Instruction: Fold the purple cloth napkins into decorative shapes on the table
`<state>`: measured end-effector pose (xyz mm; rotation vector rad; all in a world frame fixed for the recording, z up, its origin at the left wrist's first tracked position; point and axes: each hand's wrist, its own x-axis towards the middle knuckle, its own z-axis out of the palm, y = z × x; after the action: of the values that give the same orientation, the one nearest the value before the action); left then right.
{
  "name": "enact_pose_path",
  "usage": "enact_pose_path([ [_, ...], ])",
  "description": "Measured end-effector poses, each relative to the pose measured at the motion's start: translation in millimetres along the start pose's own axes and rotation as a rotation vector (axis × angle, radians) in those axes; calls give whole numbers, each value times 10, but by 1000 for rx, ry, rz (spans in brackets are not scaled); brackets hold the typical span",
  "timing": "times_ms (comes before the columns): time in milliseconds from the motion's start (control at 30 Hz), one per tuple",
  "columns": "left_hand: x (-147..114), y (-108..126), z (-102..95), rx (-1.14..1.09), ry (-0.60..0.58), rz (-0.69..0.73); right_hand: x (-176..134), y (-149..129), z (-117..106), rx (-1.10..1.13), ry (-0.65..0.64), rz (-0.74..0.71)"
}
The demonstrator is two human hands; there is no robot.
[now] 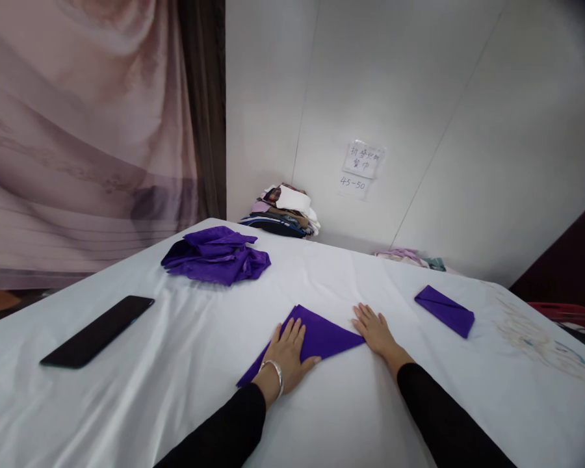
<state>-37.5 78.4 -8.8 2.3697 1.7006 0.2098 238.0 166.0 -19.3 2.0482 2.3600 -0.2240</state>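
A purple cloth napkin (322, 335), folded into a triangle, lies on the white-covered table (351, 416) before me. My left hand (288, 354), with a silver bangle at the wrist, rests flat on the napkin's left part, fingers outstretched. At its right corner, my right hand (374, 330) lies palm down with fingers extended, partly on the tablecloth and close against the tip. To the right sits another purple napkin (444, 311), folded into a narrow rectangle. A loose heap of purple napkins (217, 257) is at the far left of the table.
A flat black panel (97, 331) lies on the left. Behind the table's far edge are a stack of folded clothes (285, 211) and some pinkish cloth (402, 257). Handwritten paper signs (361, 169) hang on the pale wall. A pink curtain (88, 130) borders the left side.
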Motion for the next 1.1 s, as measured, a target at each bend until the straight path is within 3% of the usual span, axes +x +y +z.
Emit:
enact_pose_path([
  [133, 7, -11, 30, 6, 19, 9, -88, -363, -129, 52, 43, -8],
  [200, 10, -21, 56, 22, 36, 10, -187, -737, -161, 70, 63, -174],
  [333, 21, -50, 136, 65, 67, 70, -369, -1458, -118, 166, -19, -526],
  [433, 37, -70, 197, 97, 83, 110, -393, -1679, -76, 247, -69, -593],
  [767, 48, -11, 110, 38, 44, 57, -296, -1533, -34, 327, -99, -575],
  [1100, 70, -4, 106, 15, 6, 6, -136, -1034, 5, 84, -33, -414],
])
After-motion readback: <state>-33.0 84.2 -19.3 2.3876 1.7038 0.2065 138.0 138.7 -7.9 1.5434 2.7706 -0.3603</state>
